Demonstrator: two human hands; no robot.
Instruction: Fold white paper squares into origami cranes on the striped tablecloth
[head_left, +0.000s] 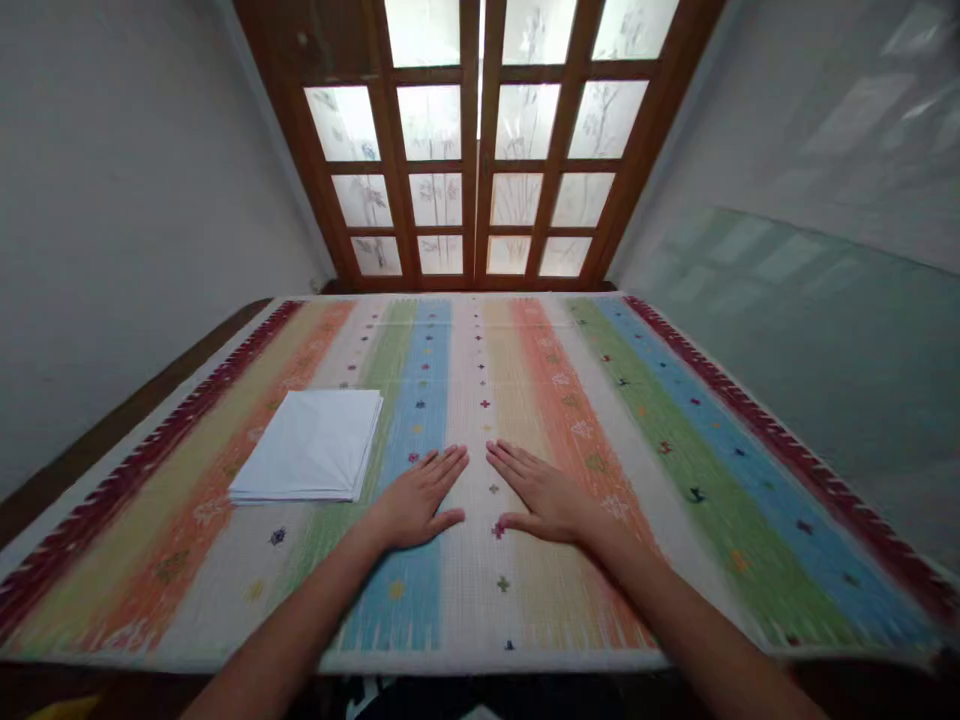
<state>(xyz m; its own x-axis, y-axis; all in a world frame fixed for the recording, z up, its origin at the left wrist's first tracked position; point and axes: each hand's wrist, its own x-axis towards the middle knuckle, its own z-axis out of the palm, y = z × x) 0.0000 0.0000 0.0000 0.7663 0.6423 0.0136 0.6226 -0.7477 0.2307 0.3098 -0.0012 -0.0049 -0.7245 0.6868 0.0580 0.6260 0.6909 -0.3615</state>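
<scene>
My left hand (424,497) lies flat, palm down, on the striped tablecloth (465,600), over its blue stripe, with the thumb held away from the fingers. Mirroring it, my right hand (541,495) rests flat over the pale yellow stripe, thumb apart too. A narrow gap separates the two sets of fingertips, and neither hand holds anything. Left of my left hand sits a stack of folded white sheets (311,445), paper or cloth, I cannot tell which. No finger touches that stack.
Wooden double doors (480,150) with frosted panes stand beyond the table's far edge. A plain wall (135,200) rises on the left. Along the right side runs another wall with a greenish glass-like panel (795,340). The table's brown edge (135,420) shows at the left.
</scene>
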